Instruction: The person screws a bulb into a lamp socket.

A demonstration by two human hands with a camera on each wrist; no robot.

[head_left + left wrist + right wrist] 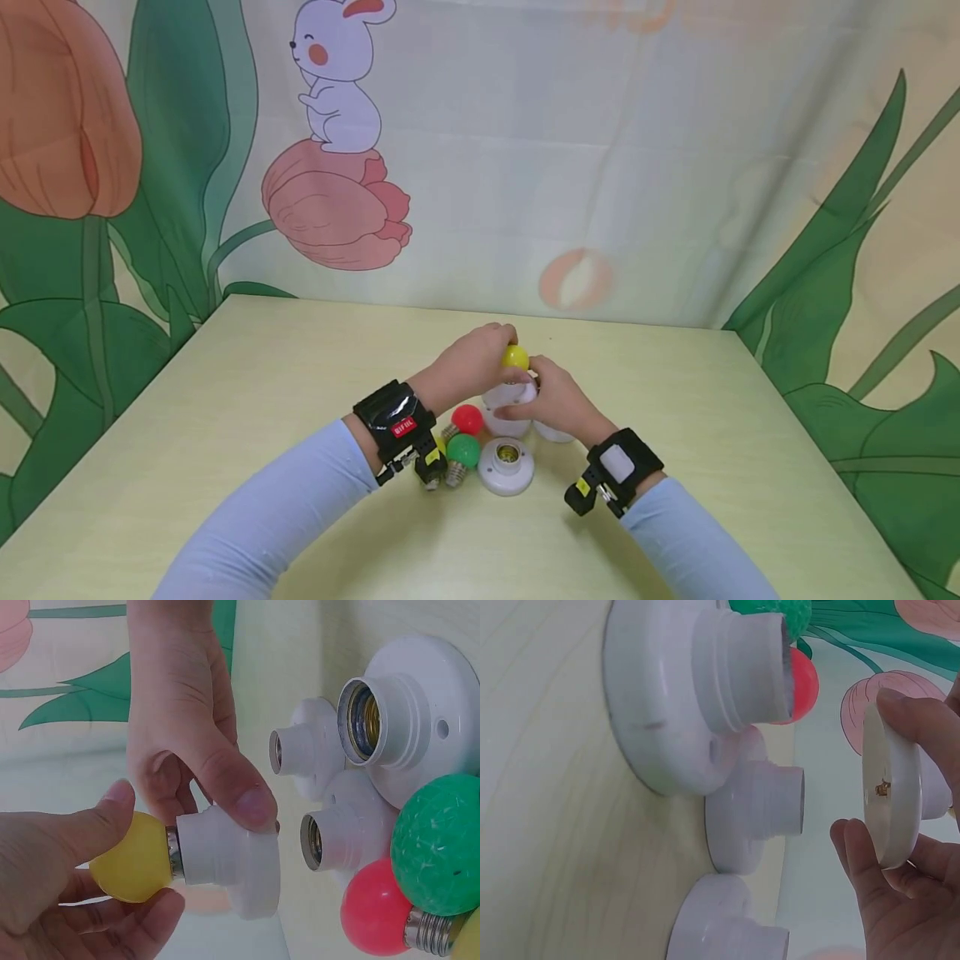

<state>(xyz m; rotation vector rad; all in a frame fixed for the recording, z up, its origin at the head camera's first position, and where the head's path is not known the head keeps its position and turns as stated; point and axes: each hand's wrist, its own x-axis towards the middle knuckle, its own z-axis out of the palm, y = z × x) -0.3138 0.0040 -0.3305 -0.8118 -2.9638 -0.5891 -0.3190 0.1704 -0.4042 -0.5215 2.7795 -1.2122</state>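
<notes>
My left hand [52, 877] pinches a yellow light bulb [133, 859] by its round glass. The metal base of the bulb sits partly inside the collar of a white lamp socket [225, 859], with a strip of thread showing. My right hand [187, 742] grips that socket by its round base, thumb on one side. In the right wrist view the socket's hollow underside [881, 787] shows a small brass contact. Both hands [555, 396] are raised over the table, above the other sockets. The bulb [515, 357] points up in the head view.
Three more white sockets, including a near one [506, 468], stand on the table [360, 533]. Left of them lie a red bulb [468, 419], a green bulb [463, 451] and a partly hidden yellow bulb. A printed curtain [480, 167] hangs behind the table.
</notes>
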